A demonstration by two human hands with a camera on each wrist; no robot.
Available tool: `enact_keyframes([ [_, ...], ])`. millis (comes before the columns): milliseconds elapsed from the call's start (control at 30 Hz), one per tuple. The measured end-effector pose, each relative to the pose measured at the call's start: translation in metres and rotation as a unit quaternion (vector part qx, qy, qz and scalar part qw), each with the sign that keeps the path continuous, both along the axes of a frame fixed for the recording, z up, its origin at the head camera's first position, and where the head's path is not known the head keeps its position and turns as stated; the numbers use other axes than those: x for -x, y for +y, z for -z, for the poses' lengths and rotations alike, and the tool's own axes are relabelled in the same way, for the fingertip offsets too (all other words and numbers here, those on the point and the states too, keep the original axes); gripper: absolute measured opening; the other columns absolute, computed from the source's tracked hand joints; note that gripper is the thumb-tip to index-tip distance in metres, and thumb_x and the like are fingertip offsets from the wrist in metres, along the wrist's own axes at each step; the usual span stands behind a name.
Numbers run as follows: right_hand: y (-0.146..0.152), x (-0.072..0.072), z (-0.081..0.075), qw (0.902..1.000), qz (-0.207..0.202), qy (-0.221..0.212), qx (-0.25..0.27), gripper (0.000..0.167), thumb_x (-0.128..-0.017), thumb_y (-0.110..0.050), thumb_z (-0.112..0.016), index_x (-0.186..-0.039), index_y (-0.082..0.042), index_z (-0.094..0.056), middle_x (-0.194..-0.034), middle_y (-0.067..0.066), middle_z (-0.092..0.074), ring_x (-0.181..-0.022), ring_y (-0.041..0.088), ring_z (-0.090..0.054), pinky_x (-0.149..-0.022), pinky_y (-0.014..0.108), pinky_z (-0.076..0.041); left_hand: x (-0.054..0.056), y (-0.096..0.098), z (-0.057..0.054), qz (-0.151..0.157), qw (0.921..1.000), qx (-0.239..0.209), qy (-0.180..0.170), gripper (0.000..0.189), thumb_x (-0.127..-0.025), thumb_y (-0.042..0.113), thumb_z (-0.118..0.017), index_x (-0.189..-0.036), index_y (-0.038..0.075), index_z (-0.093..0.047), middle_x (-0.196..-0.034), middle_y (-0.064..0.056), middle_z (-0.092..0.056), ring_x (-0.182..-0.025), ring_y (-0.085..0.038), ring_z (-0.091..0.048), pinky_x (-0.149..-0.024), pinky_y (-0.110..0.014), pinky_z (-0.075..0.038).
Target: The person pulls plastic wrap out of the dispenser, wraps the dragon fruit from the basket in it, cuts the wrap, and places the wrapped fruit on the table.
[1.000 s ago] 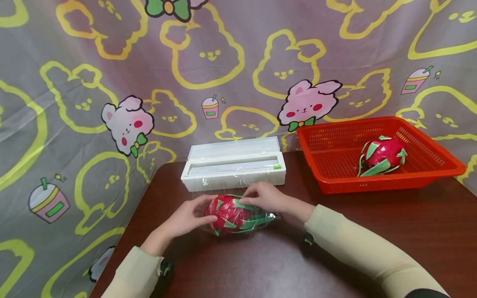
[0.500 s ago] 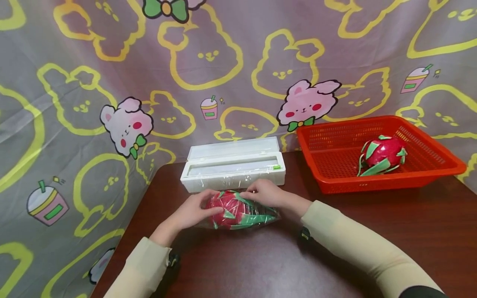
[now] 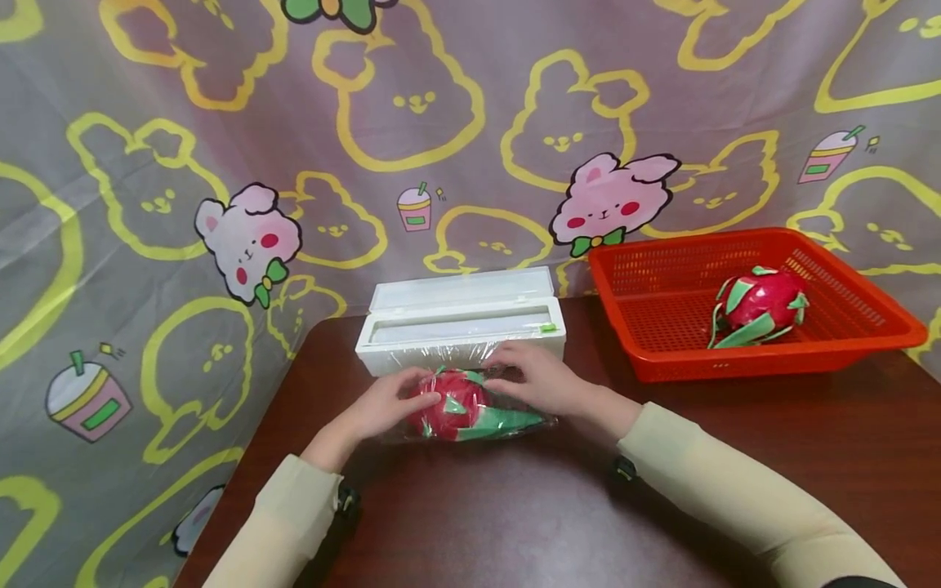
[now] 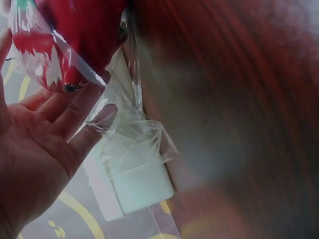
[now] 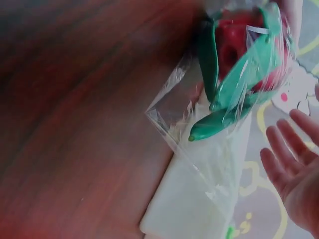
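Observation:
A red dragon fruit (image 3: pixel 450 406) with green scales, loosely covered in clear plastic wrap (image 5: pixel 172 92), lies in front of the white wrap dispenser (image 3: pixel 397 357). My left hand (image 3: pixel 382 406) grips the fruit's left end, thumb on the near side and fingers behind, as the left wrist view shows with the palm (image 4: pixel 37 154). The wrap runs from the fruit to the dispenser's front. My right hand (image 3: pixel 544 380) is by the fruit's right end. In the right wrist view its fingers (image 5: pixel 289 144) are spread, apart from the fruit, and the thumb is mostly out of frame.
A red perforated basket (image 3: pixel 742 362) stands at the right, holding another dragon fruit (image 3: pixel 764 304). The dispenser's lid (image 3: pixel 463 290) is raised, and a green slider (image 3: pixel 548 327) sits on its edge. A patterned curtain (image 3: pixel 470 106) hangs behind the brown table (image 3: pixel 500 514).
The wrapped dragon fruit has shifted slightly away, toward the dispenser, with the left hand on it. My right hand has lifted off the fruit's top and moved a little right and away.

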State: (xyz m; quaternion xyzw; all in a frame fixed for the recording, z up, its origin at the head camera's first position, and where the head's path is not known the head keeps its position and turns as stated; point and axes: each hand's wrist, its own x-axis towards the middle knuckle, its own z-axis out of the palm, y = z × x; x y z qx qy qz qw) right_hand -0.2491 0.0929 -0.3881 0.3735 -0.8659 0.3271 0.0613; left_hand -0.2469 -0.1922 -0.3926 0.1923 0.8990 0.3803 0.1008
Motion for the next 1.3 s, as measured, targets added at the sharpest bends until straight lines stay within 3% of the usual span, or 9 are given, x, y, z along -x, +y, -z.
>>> enact_keyframes([
  [167, -0.004, -0.015, 0.002, 0.9939, -0.034, 0.017, -0.103, 0.07, -0.081, -0.045, -0.077, -0.139, -0.013, -0.054, -0.136, 0.004, -0.051, -0.118, 0.019, -0.051, -0.09, 0.038, -0.05, 0.006, -0.001, -0.001, -0.001, 0.9999, 0.01, -0.002, 0.054, -0.086, 0.047, -0.07, -0.126, 0.012, -0.06, -0.115, -0.004, -0.065, -0.112, -0.028, -0.059, -0.087, -0.043, -0.052],
  [300, -0.008, -0.019, 0.005, 0.9908, -0.025, 0.014, -0.132, 0.083, -0.077, -0.042, -0.081, -0.145, -0.014, -0.045, -0.144, 0.006, -0.043, -0.125, 0.022, -0.045, -0.093, 0.041, -0.048, 0.009, -0.001, 0.0, 0.003, 0.9998, 0.018, -0.001, 0.05, -0.089, 0.045, -0.067, -0.125, 0.01, -0.062, -0.115, -0.006, -0.066, -0.11, -0.028, -0.06, -0.088, -0.044, -0.052],
  [667, -0.013, -0.018, 0.003, 0.9939, -0.019, 0.023, -0.106, 0.076, -0.073, -0.034, -0.086, -0.138, -0.012, -0.055, -0.133, 0.004, -0.052, -0.114, 0.02, -0.052, -0.089, 0.038, -0.05, 0.016, -0.002, 0.001, 0.028, 0.9995, -0.01, -0.013, 0.043, -0.098, 0.037, -0.057, -0.124, 0.003, -0.064, -0.11, -0.009, -0.068, -0.103, -0.025, -0.062, -0.088, -0.043, -0.051],
  [800, -0.013, -0.015, 0.003, 0.9946, -0.017, 0.012, -0.101, 0.076, -0.072, -0.035, -0.087, -0.137, -0.011, -0.056, -0.13, 0.004, -0.053, -0.112, 0.018, -0.052, -0.088, 0.037, -0.05, 0.019, -0.001, 0.0, 0.033, 0.9986, -0.023, -0.036, 0.042, -0.099, 0.037, -0.055, -0.123, 0.004, -0.065, -0.104, -0.006, -0.069, -0.098, -0.023, -0.063, -0.086, -0.041, -0.052],
  [1100, -0.011, -0.007, 0.008, 0.9953, -0.008, -0.006, -0.096, 0.075, -0.074, -0.038, -0.085, -0.137, -0.012, -0.055, -0.129, 0.003, -0.054, -0.111, 0.019, -0.053, -0.09, 0.037, -0.049, 0.025, 0.004, 0.001, 0.011, 0.9976, -0.033, -0.059, 0.047, -0.099, 0.045, -0.051, -0.119, 0.005, -0.068, -0.097, -0.004, -0.07, -0.09, -0.02, -0.065, -0.078, -0.035, -0.053],
  [1200, -0.01, -0.006, 0.008, 0.9957, -0.012, -0.001, -0.092, 0.074, -0.074, -0.038, -0.085, -0.137, -0.011, -0.056, -0.128, 0.004, -0.055, -0.11, 0.02, -0.054, -0.09, 0.038, -0.049, 0.024, 0.003, 0.001, 0.006, 0.9989, -0.018, -0.044, 0.049, -0.098, 0.047, -0.051, -0.12, 0.006, -0.067, -0.1, -0.004, -0.07, -0.094, -0.02, -0.064, -0.081, -0.038, -0.053],
  [1300, -0.007, -0.004, 0.009, 0.9961, -0.015, -0.002, -0.087, 0.072, -0.074, -0.036, -0.085, -0.136, -0.011, -0.056, -0.126, 0.003, -0.055, -0.108, 0.019, -0.055, -0.09, 0.037, -0.049, 0.021, 0.0, 0.001, -0.011, 0.9998, 0.017, 0.002, 0.049, -0.097, 0.05, -0.052, -0.122, 0.01, -0.066, -0.106, -0.003, -0.069, -0.101, -0.022, -0.063, -0.087, -0.043, -0.052],
])
